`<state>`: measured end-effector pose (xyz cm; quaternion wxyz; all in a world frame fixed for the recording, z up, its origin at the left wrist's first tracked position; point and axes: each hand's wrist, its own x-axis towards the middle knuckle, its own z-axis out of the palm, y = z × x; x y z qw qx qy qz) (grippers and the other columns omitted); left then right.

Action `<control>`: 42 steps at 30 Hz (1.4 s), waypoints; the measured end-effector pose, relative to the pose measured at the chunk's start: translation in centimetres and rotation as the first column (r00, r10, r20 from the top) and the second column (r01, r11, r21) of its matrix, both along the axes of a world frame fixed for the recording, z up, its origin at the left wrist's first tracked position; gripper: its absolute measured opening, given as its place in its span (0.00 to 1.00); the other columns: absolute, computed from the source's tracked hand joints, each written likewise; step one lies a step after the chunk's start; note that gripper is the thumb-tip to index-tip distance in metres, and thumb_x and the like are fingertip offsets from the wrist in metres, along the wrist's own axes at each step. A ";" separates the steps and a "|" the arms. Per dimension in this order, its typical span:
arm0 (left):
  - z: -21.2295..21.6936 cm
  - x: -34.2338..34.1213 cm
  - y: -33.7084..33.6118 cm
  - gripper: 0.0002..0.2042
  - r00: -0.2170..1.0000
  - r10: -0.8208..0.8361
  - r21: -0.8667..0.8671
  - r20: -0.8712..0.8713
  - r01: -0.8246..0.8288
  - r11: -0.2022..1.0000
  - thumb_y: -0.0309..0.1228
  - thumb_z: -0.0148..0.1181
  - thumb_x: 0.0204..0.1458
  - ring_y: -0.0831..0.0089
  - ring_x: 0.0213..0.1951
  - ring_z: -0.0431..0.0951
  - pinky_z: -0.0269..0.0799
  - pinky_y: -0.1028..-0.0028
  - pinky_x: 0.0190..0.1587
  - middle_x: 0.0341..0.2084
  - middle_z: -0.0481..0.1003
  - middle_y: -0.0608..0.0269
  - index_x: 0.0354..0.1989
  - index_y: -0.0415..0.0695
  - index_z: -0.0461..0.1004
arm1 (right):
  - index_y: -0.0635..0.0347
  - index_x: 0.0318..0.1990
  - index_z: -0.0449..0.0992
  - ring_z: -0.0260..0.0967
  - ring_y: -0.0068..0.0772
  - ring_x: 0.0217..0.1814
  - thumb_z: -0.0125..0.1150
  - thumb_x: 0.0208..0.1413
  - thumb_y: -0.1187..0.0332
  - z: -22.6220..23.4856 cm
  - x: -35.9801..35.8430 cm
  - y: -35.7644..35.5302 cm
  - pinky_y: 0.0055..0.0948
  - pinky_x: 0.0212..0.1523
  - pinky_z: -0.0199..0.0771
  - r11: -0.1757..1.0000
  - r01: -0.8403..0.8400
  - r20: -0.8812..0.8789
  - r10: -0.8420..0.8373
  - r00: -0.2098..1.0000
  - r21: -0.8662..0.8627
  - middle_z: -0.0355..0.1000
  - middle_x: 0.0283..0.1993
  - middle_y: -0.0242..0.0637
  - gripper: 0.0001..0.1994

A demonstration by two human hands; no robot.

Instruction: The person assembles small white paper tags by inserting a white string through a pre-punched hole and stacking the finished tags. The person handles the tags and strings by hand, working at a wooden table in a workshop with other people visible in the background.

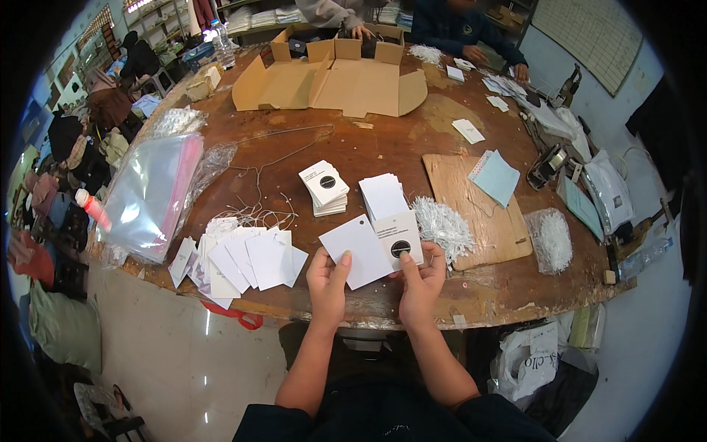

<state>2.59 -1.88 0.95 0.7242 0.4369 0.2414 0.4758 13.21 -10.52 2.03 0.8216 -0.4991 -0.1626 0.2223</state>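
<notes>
Over the near edge of the worn wooden table [383, 147], my left hand [328, 283] pinches a blank white card tag [357, 250] by its lower corner. My right hand [421, 276] holds a second white tag [399, 237] that bears a black round mark; it overlaps the first tag. Just behind them lie a stack of white tags [383, 195] and another stack with a black dot on top [325, 187]. A fan of white tags [239, 258] is spread to the left. A bundle of white string loops [442, 227] lies right of my right hand.
A wooden board [471, 210] carries a light blue card [496, 177]. Clear plastic bags [151, 195] pile at the left edge. An opened flat cardboard box [331, 77] lies at the far side, where other people's hands [361, 32] work. A bag of strings [552, 237] sits right.
</notes>
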 end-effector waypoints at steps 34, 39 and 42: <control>1.0 0.7 -1.2 0.13 0.992 -0.055 0.172 -0.115 0.074 0.982 0.29 0.59 0.65 0.80 0.45 0.75 0.72 0.77 0.48 0.43 0.78 0.62 0.52 0.33 0.74 | 0.65 0.44 0.74 0.71 0.14 0.36 0.65 0.63 0.74 0.9 -0.5 -0.2 0.18 0.40 0.71 0.983 -0.163 -0.058 0.159 0.986 -0.083 0.77 0.37 0.29 0.07; 1.2 1.0 -1.0 0.13 0.981 0.023 0.151 -0.193 0.006 0.989 0.31 0.58 0.67 0.83 0.41 0.76 0.72 0.79 0.45 0.39 0.80 0.63 0.51 0.33 0.75 | 0.69 0.50 0.76 0.73 0.16 0.39 0.64 0.65 0.71 0.5 -0.5 -0.1 0.19 0.42 0.73 0.978 -0.153 0.032 0.159 0.987 -0.142 0.78 0.41 0.33 0.11; 1.4 1.1 -1.0 0.14 0.983 0.017 0.131 -0.185 0.008 0.991 0.33 0.57 0.68 0.83 0.39 0.76 0.72 0.79 0.44 0.38 0.80 0.62 0.51 0.34 0.75 | 0.69 0.49 0.77 0.72 0.17 0.40 0.62 0.66 0.70 0.3 -0.5 -0.1 0.21 0.44 0.72 0.983 -0.181 -0.044 0.181 0.982 0.008 0.79 0.42 0.33 0.11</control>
